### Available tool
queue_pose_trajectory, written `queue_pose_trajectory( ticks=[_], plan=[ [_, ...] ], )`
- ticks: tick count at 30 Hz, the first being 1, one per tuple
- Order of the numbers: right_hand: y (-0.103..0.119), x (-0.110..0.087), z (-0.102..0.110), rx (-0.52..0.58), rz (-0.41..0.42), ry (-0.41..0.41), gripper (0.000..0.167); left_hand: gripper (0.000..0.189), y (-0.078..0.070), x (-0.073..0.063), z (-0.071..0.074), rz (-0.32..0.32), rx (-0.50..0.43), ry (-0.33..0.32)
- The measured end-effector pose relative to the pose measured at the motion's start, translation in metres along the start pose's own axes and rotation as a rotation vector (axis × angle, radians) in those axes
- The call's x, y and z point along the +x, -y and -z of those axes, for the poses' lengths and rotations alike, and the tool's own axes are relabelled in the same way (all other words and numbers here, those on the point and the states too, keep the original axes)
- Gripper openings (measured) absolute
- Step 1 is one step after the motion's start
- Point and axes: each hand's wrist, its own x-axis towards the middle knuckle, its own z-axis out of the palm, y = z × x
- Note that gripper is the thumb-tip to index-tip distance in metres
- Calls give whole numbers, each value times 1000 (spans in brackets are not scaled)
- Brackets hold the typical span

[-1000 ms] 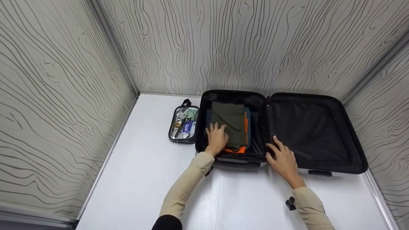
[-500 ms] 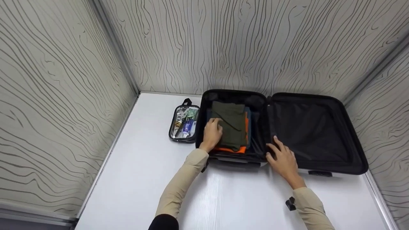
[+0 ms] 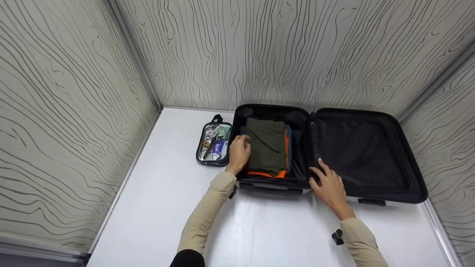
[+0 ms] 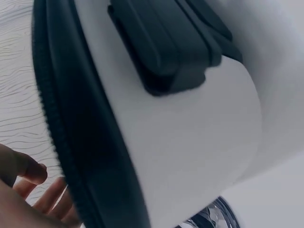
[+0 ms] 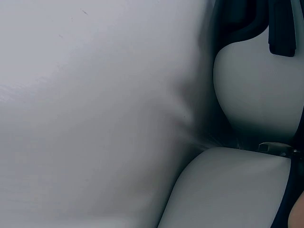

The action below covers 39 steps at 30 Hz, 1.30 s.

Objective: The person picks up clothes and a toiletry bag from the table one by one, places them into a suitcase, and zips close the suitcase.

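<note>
An open black-lined suitcase lies on the white table, its two halves spread side by side. In its left half sits a stack of folded clothes, an olive-green garment on top and an orange one showing beneath. My left hand is over the left rim, beside the stack, with fingers loosely bent and nothing held. The left wrist view shows those fingers by the zippered rim. My right hand rests with spread fingers on the front edge near the hinge; only a sliver of that hand enters the right wrist view.
Left of the suitcase lies a clear travel pouch with toiletries inside and a black strap. The white table extends in front and to the left. Wood-patterned panels stand behind and at both sides.
My left hand has moved left off the olive-green garment to the suitcase's left rim, its fingers drawing in. The right hand and the clothes have stayed in place.
</note>
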Motion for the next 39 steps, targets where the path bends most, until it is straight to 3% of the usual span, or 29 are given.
queue_pose_trajectory(
  ticks=[8,22,26,39],
  plan=[
    [0,0,1,18,-3,6,40,14,10,1,5,20,8,-8],
    [-1,-1,0,16,-1,9,39,12,23,1,14,102,63,-70],
    [-1,-1,0,12,3,9,40,12,32,-1,16,100,60,-101],
    [0,1,1,-10,-12,31,41,12,49,-10,20,122,45,-94]
  ],
)
